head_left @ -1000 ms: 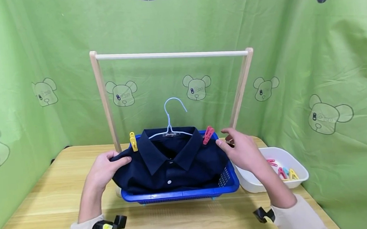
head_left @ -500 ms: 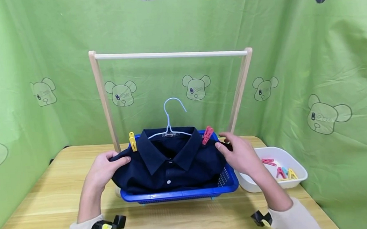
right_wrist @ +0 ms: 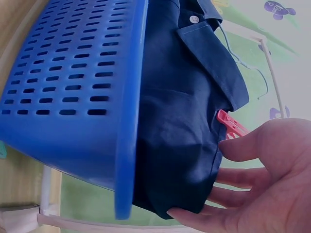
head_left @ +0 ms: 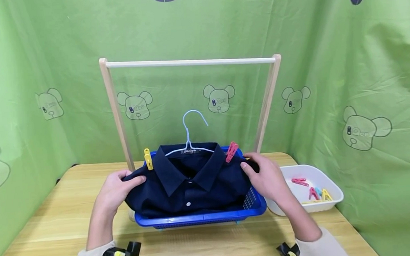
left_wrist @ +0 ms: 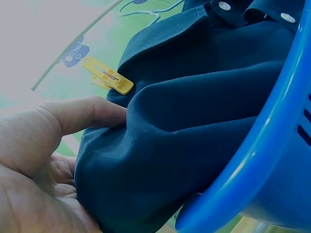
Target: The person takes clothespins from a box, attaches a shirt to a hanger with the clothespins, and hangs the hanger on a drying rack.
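Observation:
A dark navy collared shirt (head_left: pixel 209 190) lies bunched in a blue plastic basket (head_left: pixel 200 217). A light blue wire hanger (head_left: pixel 188 135) sits in its collar, hook upward. One yellow clothespin (head_left: pixel 148 159) clips the shirt's left shoulder, and a pink clothespin (head_left: pixel 232 151) the right. My left hand (head_left: pixel 113 191) pinches the left shoulder cloth, thumb in front; in the left wrist view the other fingers are partly hidden behind the fabric. At the opposite shoulder my right hand (head_left: pixel 267 177) holds the cloth edge between its thumb and the fingers behind, as the right wrist view shows.
A wooden rack (head_left: pixel 190 62) with a white crossbar stands behind the basket. To the right, a white tray (head_left: pixel 329 181) holds several pink, blue and yellow clothespins. Everything stands on a wooden table (head_left: pixel 198 249) with green curtains (head_left: pixel 184 27) around it.
My right hand has moved left and inward onto the shirt's right shoulder, its fingers going behind the cloth. The left hand keeps its hold, and the basket has barely shifted.

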Demonstrator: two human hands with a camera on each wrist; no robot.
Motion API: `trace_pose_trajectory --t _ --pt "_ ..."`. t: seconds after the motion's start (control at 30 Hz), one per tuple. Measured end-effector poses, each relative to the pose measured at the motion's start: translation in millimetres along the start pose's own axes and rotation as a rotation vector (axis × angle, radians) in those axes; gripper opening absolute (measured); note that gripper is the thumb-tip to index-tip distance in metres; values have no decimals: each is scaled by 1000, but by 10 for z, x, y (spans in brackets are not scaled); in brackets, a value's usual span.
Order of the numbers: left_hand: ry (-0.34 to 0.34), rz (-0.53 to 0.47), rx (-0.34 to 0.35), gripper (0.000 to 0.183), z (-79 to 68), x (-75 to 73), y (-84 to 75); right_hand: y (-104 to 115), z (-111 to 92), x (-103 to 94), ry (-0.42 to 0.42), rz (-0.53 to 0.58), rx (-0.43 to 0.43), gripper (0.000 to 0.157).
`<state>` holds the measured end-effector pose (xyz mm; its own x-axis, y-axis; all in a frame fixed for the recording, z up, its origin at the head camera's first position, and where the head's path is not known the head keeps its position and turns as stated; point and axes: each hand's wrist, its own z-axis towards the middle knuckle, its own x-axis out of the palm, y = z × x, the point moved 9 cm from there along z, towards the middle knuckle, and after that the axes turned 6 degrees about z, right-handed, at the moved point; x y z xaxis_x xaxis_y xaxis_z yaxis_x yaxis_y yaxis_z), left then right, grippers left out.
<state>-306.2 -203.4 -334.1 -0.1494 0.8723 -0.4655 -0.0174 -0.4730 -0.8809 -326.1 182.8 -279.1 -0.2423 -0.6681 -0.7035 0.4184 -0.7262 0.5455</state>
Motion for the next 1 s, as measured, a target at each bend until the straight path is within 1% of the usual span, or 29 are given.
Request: trace_pose_trajectory --t 0.13,0.23,0.43,0.6,0.83,1.0 --pt "-6 1 -5 34 1 1 -1 -38 -17 40 2 20 19 34" --pt "-6 -9 0 33 12 16 -15 -73 -42 54 -13 41 29 32" --pt "-5 -24 8 32 27 35 -22 -146 -61 90 -83 84 36 27" --pt "-11 -17 8 32 30 22 3 -148 -60 85 -141 119 37 25" --pt "-14 -16 9 32 35 11 5 -201 -60 132 -130 159 104 25" --pt "-23 -14 16 31 32 6 -14 -233 -58 121 -168 190 123 23"
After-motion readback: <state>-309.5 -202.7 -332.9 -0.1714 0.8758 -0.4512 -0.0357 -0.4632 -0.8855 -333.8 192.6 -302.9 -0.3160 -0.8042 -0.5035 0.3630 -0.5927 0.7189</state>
